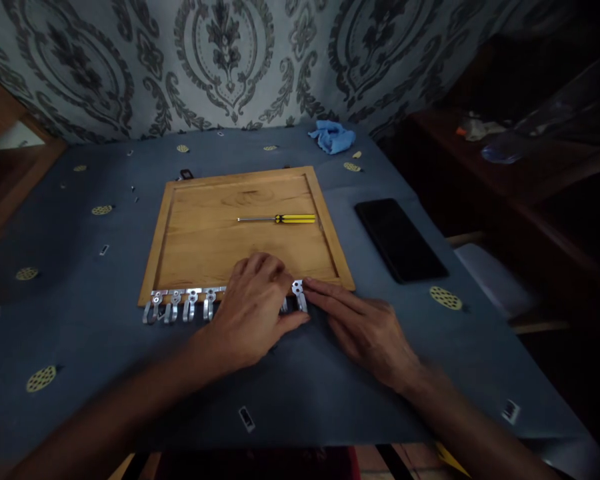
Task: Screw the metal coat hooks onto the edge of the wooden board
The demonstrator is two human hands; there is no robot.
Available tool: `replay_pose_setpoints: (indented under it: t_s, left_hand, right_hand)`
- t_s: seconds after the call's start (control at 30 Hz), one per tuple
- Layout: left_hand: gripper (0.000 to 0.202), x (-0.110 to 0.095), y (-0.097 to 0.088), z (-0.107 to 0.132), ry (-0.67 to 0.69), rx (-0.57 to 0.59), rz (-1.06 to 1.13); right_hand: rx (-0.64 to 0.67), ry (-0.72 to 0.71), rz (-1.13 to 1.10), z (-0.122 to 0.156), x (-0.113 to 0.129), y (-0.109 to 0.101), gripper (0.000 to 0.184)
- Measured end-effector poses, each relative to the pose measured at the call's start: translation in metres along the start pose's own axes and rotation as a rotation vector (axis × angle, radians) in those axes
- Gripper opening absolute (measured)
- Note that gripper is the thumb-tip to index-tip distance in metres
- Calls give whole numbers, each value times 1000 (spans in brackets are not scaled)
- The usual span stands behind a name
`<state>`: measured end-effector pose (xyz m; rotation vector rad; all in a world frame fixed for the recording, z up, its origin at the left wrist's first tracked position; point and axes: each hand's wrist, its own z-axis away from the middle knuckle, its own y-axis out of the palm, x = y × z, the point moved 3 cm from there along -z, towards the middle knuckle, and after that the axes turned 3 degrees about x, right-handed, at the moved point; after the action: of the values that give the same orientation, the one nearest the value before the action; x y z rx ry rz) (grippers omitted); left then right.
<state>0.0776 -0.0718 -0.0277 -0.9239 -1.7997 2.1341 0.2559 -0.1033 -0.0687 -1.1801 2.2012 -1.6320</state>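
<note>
A metal hook rail (193,295) with several silver double hooks lies along the near edge of a framed wooden board (250,250). My left hand (253,310) is closed over the rail's right half, fingers curled and thumb stretched toward the last hook. It hides the hooks beneath it. At the rail's right end, my right hand (370,330) touches the metal with its fingertips. Its fingers are straight and close together, and its thumb is out of sight. On the board's panel rests a screwdriver (295,219) with a yellow and black handle, its shaft pointing left.
A black phone (401,240) lies right of the board. Toward the back sits a crumpled blue cloth (333,137). A small dark metal fitting (185,175) shows at the board's far left edge. Tiny screw-like pieces (133,189) lie on the blue tablecloth (80,300).
</note>
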Motion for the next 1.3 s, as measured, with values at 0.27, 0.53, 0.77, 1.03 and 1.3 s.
replay_pose_setpoints:
  t_s: [0.27,0.53,0.77,1.03,1.3]
  left_hand:
    - [38,1,1,0,0,-4,10]
    - [36,0,0,0,1,-1,13]
    - [37,-1,-3,0,14,11,-11]
    - [49,-5,-13,6,15,33,-48]
    - [27,-8,-49,65,154,-35,172]
  right_hand:
    - [-14,-24,15,-3,1,1,33]
    - [-7,-59,2,-3,0,-1,31]
    - [-14,-114,54,-5,-2,-1,33]
    - [-51,-188,50,-1,-13,6,37]
    - [-29,-208,50,0,-18,9,34]
